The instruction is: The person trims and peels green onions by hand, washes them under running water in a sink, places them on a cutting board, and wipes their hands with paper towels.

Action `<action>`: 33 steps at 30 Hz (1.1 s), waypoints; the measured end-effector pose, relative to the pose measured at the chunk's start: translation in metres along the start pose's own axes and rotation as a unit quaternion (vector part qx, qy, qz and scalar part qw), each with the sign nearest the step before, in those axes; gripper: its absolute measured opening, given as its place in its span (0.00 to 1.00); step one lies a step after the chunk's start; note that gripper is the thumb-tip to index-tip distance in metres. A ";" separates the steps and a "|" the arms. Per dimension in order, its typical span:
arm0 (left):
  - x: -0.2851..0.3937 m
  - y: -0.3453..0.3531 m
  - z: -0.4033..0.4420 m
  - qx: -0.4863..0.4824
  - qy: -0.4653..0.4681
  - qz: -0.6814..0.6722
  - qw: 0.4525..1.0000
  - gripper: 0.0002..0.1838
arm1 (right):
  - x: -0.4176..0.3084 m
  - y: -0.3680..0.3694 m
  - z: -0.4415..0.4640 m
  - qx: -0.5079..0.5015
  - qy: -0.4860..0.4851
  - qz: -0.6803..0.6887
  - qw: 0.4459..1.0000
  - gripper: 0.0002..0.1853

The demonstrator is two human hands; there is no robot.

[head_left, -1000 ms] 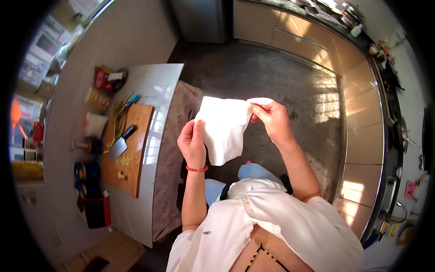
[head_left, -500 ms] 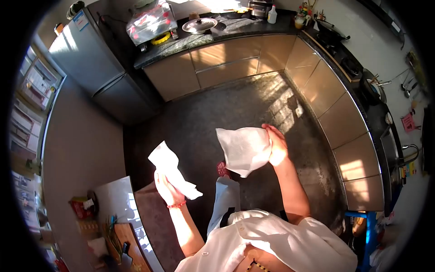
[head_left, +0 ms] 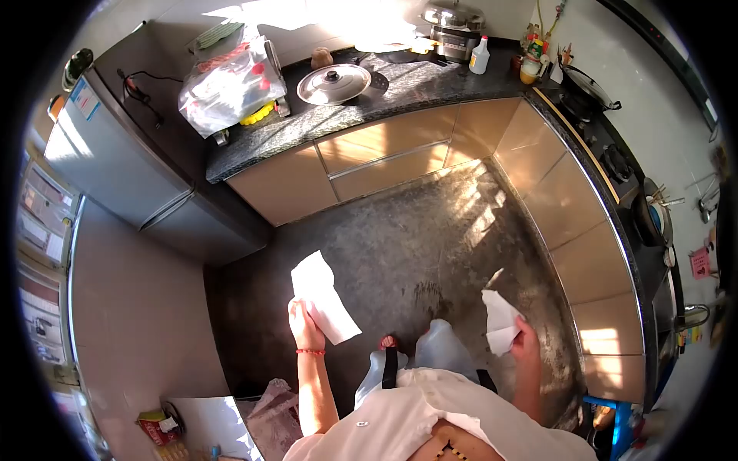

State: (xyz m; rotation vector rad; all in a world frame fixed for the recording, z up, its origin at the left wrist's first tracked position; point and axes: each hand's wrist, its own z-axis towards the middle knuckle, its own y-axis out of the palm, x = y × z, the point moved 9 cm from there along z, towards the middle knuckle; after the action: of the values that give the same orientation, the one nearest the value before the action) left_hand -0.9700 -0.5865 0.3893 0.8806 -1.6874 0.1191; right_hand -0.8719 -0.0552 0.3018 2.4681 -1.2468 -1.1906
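My left hand (head_left: 305, 326), with a red bracelet at the wrist, is closed on the lower left edge of a white paper towel (head_left: 326, 298). That sheet hangs above the dark floor, its far corner pointing toward the counter. At my right side, my right hand (head_left: 527, 339) grips a second white paper towel (head_left: 501, 321) by its right edge. This piece looks smaller and folded or crumpled. Both hands are held apart, in front of my shirt, and neither touches a surface. Some fingers are hidden behind the sheets.
Ahead runs a black counter (head_left: 265, 142) with a pot lid (head_left: 334, 84), a spray bottle (head_left: 479, 56) and a cooker (head_left: 455, 38). A fridge (head_left: 127, 161) stands at the left. Stove and sink line the right. A blue stool (head_left: 621, 430) and a table corner (head_left: 204, 419) are close by.
The counter appears nearer and my view has shifted. My right hand has moved down and outward to my right side with its paper towel. My left hand still holds its sheet, now turned flatter.
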 end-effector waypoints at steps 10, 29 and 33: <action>-0.054 0.066 0.103 0.139 -0.015 -0.022 0.990 0.05 | -0.112 0.100 0.186 0.040 -0.011 0.084 0.996 0.26; -0.020 -0.013 0.261 0.293 -0.004 -0.108 0.950 0.10 | -0.082 0.580 0.371 -0.044 -0.508 -0.580 0.635 0.25; 0.015 -0.051 0.300 0.301 -0.039 -0.119 0.946 0.12 | 0.040 0.704 0.401 -0.044 -0.485 -0.788 0.377 0.24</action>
State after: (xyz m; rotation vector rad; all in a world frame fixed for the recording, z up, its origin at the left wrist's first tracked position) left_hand -1.1795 -0.7827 0.2866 1.5540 -1.6209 0.4567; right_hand -1.5779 -0.4542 0.3107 2.0076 2.1659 -2.8105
